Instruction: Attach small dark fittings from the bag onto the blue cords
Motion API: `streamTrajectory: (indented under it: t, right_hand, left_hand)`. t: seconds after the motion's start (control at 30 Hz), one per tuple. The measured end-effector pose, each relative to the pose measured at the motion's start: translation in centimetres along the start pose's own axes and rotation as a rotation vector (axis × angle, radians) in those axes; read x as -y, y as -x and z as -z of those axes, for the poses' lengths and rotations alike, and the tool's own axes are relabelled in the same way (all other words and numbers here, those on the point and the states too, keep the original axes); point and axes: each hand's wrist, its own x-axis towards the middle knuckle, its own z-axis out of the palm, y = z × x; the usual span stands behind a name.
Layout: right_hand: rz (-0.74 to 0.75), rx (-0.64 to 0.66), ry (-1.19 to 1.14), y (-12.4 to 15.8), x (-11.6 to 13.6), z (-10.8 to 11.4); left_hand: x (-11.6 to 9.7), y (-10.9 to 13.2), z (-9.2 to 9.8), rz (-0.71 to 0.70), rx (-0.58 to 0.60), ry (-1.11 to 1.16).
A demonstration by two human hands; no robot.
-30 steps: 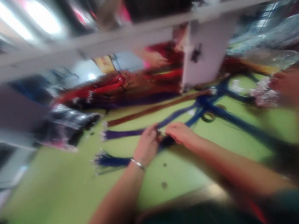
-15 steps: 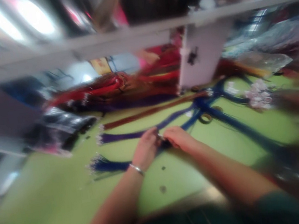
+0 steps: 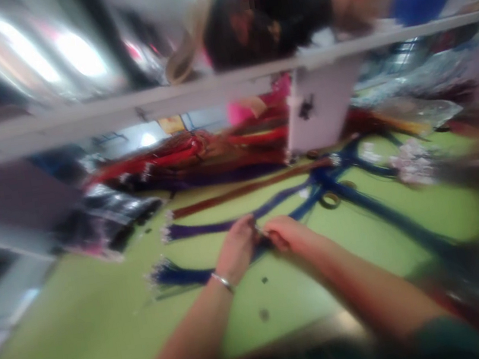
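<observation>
"Checking your hands: how do they stand?"

"Your left hand point(image 3: 237, 246) and right hand point(image 3: 290, 233) nearly meet at the fingertips, fingers curled inward. Blur hides what they grip, so I cannot tell you that."

"And your dark blue wire bundle point(image 3: 186, 274)?"

"It lies on the green table point(image 3: 108, 325) and runs beneath your hands, its pale-tipped end fanned out to your left."

"What else is near you?"

"Just beyond your left hand runs a purple bundle point(image 3: 202, 228), with a brown bundle point(image 3: 232, 193) behind it. Right of your right hand sits a tape roll point(image 3: 330, 205)."
</observation>
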Motion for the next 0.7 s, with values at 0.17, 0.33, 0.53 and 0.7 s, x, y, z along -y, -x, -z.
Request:
streamTrajectory:
  t: [0.17, 0.33, 0.53, 0.7]
  right_hand:
    - [-0.024, -0.019, -0.028, 0.07, 0.09, -0.17]
    - [-0.026, -0.035, -0.024, 0.02, 0.14, -0.17]
    - [-0.002, -0.047, 0.006, -0.13, 0.11, -0.17]
    - [0.0, -0.07, 0.012, -0.31, -0.07, -0.28]
  left_hand:
    - [0.2, -0.06, 0.22, -0.016, 0.032, 0.037]
    - [0.46, -0.23, 0.63, -0.034, 0.051, 0.045]
    - [0.65, -0.34, 0.86, -0.033, 0.055, 0.046]
    - [0.77, -0.31, 0.77, -0.059, 0.05, 0.029]
